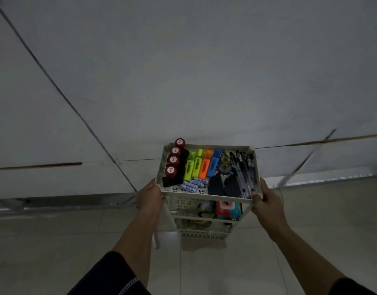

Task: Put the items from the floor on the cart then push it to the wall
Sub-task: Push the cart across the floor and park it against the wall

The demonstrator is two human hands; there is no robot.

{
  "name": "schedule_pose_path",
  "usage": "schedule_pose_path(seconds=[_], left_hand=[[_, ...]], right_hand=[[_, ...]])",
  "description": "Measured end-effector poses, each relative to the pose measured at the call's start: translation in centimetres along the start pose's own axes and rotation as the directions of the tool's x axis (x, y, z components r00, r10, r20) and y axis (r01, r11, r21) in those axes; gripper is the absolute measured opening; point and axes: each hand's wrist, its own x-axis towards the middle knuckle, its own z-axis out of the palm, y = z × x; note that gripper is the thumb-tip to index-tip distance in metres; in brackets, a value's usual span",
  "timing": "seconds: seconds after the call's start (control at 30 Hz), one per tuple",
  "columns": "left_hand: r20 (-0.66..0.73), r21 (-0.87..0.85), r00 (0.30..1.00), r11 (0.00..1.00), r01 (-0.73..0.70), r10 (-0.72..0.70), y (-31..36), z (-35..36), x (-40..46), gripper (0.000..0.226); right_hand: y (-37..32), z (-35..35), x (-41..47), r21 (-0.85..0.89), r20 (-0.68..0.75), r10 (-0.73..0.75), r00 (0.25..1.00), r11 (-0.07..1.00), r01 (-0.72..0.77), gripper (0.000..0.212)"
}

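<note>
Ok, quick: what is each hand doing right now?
Left hand: grips the cart top tray's left corner.
Right hand: grips its right corner.

Both arms reached forward, extended. Left hand (151, 195) gripped at left, fingers curled out of sight. Right hand (266, 204) gripped at right, thumb on top, wrist bent inward.

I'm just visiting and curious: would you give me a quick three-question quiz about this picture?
1. True or false: both hands grip the cart's top tray.
2. How many highlighters lie in that tray?
3. Which lies nearest the right hand: A) red-capped stamps, B) batteries, C) black pens?

Key:
1. True; the left hand and the right hand each hold a near corner.
2. Four.
3. C.
</note>
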Motion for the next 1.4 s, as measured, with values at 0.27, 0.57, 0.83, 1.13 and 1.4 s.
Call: schedule_pose_path(seconds=[0.27, 0.57, 0.83, 1.13, 1.4], left_hand=[[0.095, 0.038, 0.995, 0.999, 0.007, -0.011, 2.8, 0.8, 3.6, 0.033], [0.091, 0.127, 0.995, 0.991, -0.048, 0.036, 3.4, 0.4, 5.7, 0.035], [0.044, 0.06, 0.999, 0.998, -0.024, 0.021, 2.7, 0.0, 5.8, 0.032], [-0.05, -0.01, 0.998, 0.999, -0.048, 0.047, 1.9, -0.6, 6.1, 0.033], [-0.014, -0.044, 1.0, 0.999, -0.019, 0.018, 1.3, 1.2, 5.4, 0.037]], right_hand=[[0.1, 2.1, -0.4, -0.012, -0.085, 0.053, 0.995, 0.998, -0.055, 0.05], [-0.1, 4.1, 0.5, -0.019, -0.137, 0.112, 0.984, 0.993, -0.116, 0.055], [-2.1, 3.9, 3.0, -0.073, -0.096, 0.105, 0.99, 0.991, -0.113, 0.047], [-5.1, 4.2, 5.9, -0.087, 0.033, 0.01, 0.999, 0.996, -0.007, 0.03], [-5.9, 3.0, 9.4, -0.124, 0.02, 0.045, 0.999, 0.991, -0.042, 0.04]])
